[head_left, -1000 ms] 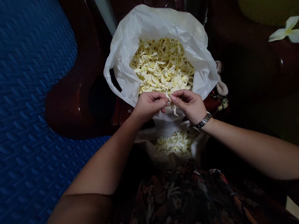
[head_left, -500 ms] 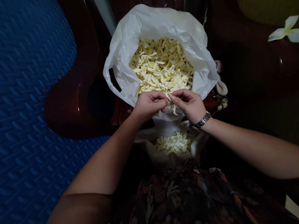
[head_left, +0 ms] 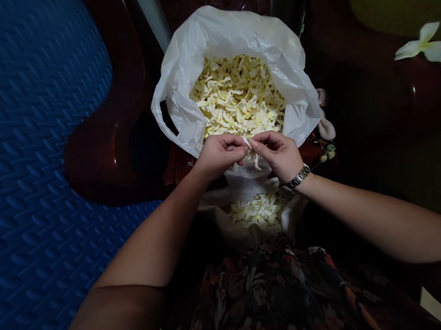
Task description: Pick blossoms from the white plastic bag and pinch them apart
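Observation:
Pinched between the fingertips of both hands is a small white flower (head_left: 256, 162), one curled petal hanging below the fingers. My left hand (head_left: 220, 156) is closed on it from the left, and my right hand (head_left: 280, 155), with a metal watch on the wrist, grips it from the right. Just beyond the fingers, a white plastic bag (head_left: 290, 48) stands wide open, full of loose cream-yellow blossoms (head_left: 238, 96). Below the hands, a second pale bag (head_left: 237, 231) holds a smaller heap of whitish flowers (head_left: 260, 210).
Dark red polished wooden armrests (head_left: 93, 163) flank the bag. Blue textured matting (head_left: 31, 196) covers the left side. A single large white flower (head_left: 426, 45) rests on the right armrest. Small trinkets (head_left: 327, 128) hang beside the bag.
Almost nothing differs. Both hands keep their pinch on the flower in the same place, and the view has shifted very slightly.

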`<state>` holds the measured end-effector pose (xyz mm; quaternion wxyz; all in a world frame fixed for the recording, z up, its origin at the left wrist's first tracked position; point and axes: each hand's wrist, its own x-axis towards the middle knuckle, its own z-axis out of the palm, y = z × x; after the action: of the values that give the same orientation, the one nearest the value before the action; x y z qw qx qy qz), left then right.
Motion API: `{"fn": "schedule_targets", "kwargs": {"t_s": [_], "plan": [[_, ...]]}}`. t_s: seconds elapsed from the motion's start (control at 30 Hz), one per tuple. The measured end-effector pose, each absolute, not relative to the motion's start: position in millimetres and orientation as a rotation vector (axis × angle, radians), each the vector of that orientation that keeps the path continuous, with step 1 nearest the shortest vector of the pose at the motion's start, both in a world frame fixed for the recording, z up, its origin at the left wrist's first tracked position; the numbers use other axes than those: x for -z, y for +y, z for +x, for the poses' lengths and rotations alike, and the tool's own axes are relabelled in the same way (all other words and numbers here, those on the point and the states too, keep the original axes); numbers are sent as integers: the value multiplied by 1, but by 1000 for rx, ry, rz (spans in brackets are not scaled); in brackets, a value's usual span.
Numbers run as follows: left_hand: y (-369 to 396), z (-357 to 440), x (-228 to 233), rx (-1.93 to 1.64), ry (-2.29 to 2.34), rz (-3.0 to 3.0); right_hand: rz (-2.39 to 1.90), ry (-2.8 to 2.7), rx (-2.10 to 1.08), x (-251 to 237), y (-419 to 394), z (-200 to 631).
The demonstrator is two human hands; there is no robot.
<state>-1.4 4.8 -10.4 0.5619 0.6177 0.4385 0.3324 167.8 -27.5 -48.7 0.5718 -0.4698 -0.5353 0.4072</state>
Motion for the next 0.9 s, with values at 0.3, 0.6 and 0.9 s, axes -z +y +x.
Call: {"fn": "schedule_targets", "kwargs": {"t_s": [0.3, 0.6, 0.9], "plan": [[4, -1, 9, -800, 1009, 1427, -1096, -1250, -955, 47, -28, 167], [4, -1, 8, -801, 1011, 1442, -1109, -1256, -957, 48, -28, 168], [4, 0, 9, -810, 992, 1421, -1099, -1244, -973, 48, -28, 168]]}}
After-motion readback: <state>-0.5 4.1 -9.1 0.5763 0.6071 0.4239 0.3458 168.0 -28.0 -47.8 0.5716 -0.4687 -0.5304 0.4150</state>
